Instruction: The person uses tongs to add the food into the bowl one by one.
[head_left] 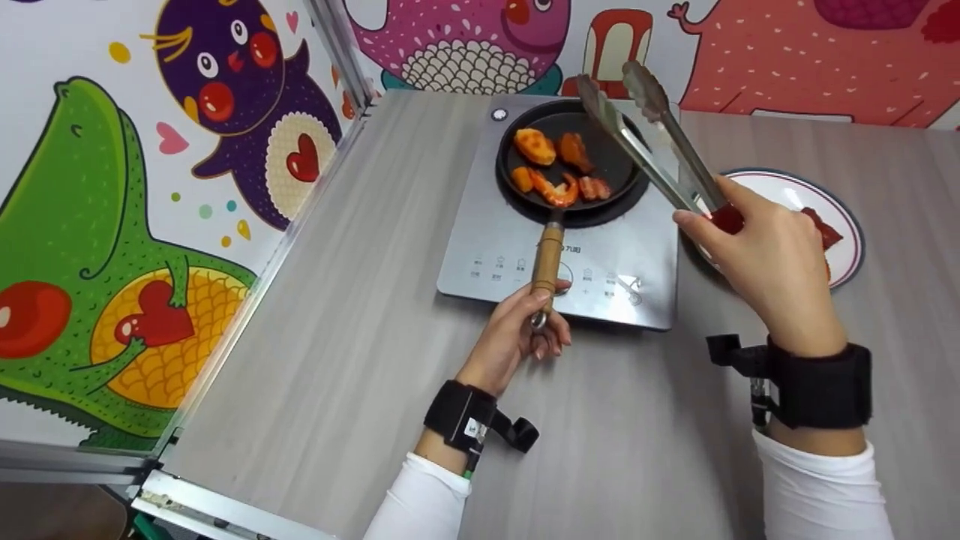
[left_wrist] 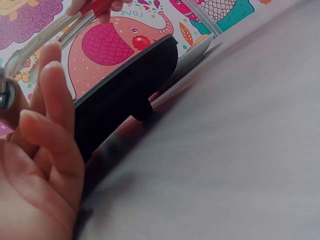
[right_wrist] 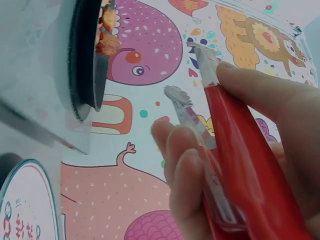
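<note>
My left hand (head_left: 517,330) holds the wooden handle (head_left: 549,259) of a small black frying pan (head_left: 619,169), thumb along it. In the pan lie several pieces of food: a shrimp (head_left: 559,195), a browned yellow slice (head_left: 535,146), a reddish striped piece (head_left: 594,187) and others. My right hand (head_left: 780,255) grips metal tongs (head_left: 686,146) by their red handles (right_wrist: 250,160). The tongs' scalloped tips stand apart, with nothing between them, overlapping the pan's right side in the head view. In the left wrist view, the handle's metal end (left_wrist: 6,95) shows beside my fingers.
The pan sits on a silver induction cooker (head_left: 480,247) with touch controls. Right of it, a white plate (head_left: 787,184) with a dark rim carries a dark red piece of food (head_left: 823,227), partly behind my right hand. Cartoon-printed walls (head_left: 420,45) border the grey table (head_left: 337,315).
</note>
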